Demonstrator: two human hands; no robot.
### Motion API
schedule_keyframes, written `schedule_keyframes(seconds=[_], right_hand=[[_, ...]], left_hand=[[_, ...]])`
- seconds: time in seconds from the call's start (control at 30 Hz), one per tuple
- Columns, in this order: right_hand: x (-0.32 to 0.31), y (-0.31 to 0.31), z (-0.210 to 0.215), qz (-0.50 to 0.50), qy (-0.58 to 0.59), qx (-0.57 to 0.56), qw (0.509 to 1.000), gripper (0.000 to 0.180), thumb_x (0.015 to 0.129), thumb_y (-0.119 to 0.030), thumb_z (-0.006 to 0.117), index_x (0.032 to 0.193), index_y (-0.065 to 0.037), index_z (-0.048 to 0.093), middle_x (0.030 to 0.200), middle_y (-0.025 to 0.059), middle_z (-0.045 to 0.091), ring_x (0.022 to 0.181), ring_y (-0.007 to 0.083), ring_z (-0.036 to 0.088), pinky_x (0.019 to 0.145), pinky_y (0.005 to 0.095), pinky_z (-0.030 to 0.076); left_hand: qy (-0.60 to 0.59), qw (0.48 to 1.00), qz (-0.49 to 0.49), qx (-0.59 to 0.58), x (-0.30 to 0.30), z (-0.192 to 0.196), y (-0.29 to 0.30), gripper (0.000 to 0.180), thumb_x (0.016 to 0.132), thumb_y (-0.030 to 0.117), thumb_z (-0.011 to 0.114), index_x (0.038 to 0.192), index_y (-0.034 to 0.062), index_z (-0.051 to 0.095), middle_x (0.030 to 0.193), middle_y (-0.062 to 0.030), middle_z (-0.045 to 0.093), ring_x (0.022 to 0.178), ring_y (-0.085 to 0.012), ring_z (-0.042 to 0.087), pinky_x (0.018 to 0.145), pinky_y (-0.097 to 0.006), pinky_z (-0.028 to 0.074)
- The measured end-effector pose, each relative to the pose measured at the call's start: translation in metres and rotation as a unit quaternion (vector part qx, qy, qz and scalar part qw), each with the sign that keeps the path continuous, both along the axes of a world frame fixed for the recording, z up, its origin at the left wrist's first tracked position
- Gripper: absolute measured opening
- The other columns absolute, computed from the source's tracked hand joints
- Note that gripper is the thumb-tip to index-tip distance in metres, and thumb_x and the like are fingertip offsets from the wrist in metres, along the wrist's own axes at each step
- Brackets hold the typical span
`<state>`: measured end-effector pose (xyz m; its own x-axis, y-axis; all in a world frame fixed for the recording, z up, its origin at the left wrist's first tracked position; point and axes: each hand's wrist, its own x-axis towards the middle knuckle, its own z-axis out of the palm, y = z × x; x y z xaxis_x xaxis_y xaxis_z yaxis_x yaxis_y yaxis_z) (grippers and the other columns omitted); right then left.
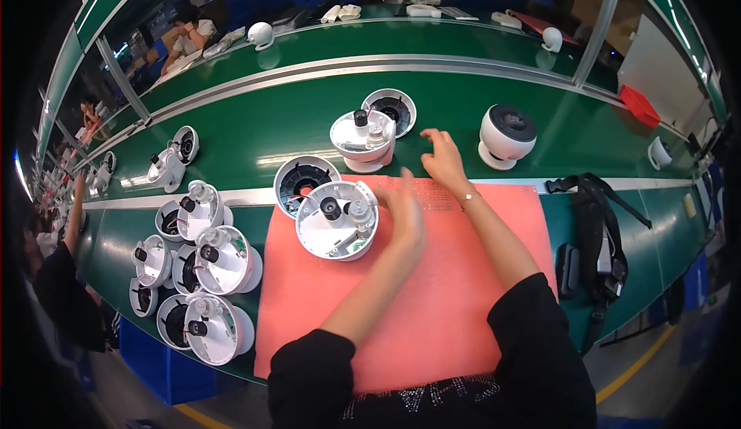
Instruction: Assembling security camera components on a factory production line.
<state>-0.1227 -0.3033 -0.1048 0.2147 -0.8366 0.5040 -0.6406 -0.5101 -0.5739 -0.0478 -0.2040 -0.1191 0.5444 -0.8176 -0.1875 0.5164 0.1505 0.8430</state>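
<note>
My left hand (403, 214) is at the right side of an opened white camera housing (337, 232), tilted face-up on the pink mat. Its fingers are smeared by motion, and I cannot tell whether they grip the housing. A black lens and a clear round part show inside; its dark-lined round cover (302, 182) lies behind it, to the left. Over the far edge of the mat, my right hand (446, 162) is open, fingers bent and apart with nothing in them. Left of it, a second opened camera housing (361, 142) stands on the green belt with its cover (395, 108).
Several opened camera housings (222, 259) crowd the left of the bench. Right of my hands stands a closed white camera with a black face (509, 132). A black strap bag (603, 251) lies beside the pink mat (455, 305). Other people sit beyond the belt and at far left.
</note>
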Motion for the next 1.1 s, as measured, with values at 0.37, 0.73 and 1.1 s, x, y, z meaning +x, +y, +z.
schedule_keyframes(seconds=[0.37, 0.73, 1.1], right_hand=[[-0.111, 0.081, 0.029, 0.075, 0.001, 0.075, 0.994, 0.031, 0.070, 0.001, 0.048, 0.100, -0.003, 0.054, 0.093, 0.0118, 0.054, 0.092, 0.0263, 0.053, 0.079, 0.0342, 0.043], [-0.150, 0.134, 0.078, -0.028, 0.172, -0.163, 0.971, 0.067, 0.065, 0.001, 0.062, 0.126, -0.016, 0.042, 0.118, 0.0163, 0.034, 0.106, 0.0335, 0.039, 0.080, 0.0361, 0.045], [-0.208, 0.192, 0.079, 0.043, 0.147, -0.381, 0.912, 0.030, 0.051, 0.001, 0.064, 0.074, -0.014, 0.053, 0.107, 0.0122, 0.044, 0.102, 0.0343, 0.036, 0.083, 0.0446, 0.045]], left_hand=[[0.143, 0.971, 0.105, -0.159, 0.040, 0.015, -0.054, 0.069, 0.081, 0.021, 0.062, 0.133, 0.0117, 0.019, 0.133, -0.0111, 0.027, 0.119, -0.0253, 0.035, 0.097, -0.036, 0.036], [0.025, 0.995, -0.084, -0.051, 0.020, 0.081, -0.011, 0.056, 0.080, 0.039, 0.056, 0.117, 0.0007, 0.041, 0.099, -0.0245, 0.052, 0.089, -0.0293, 0.058, 0.074, -0.033, 0.051], [-0.082, 0.925, -0.369, -0.031, 0.010, 0.089, -0.009, 0.034, 0.083, 0.035, 0.047, 0.104, 0.0085, 0.053, 0.084, -0.0098, 0.062, 0.069, -0.0204, 0.064, 0.056, -0.033, 0.054]])
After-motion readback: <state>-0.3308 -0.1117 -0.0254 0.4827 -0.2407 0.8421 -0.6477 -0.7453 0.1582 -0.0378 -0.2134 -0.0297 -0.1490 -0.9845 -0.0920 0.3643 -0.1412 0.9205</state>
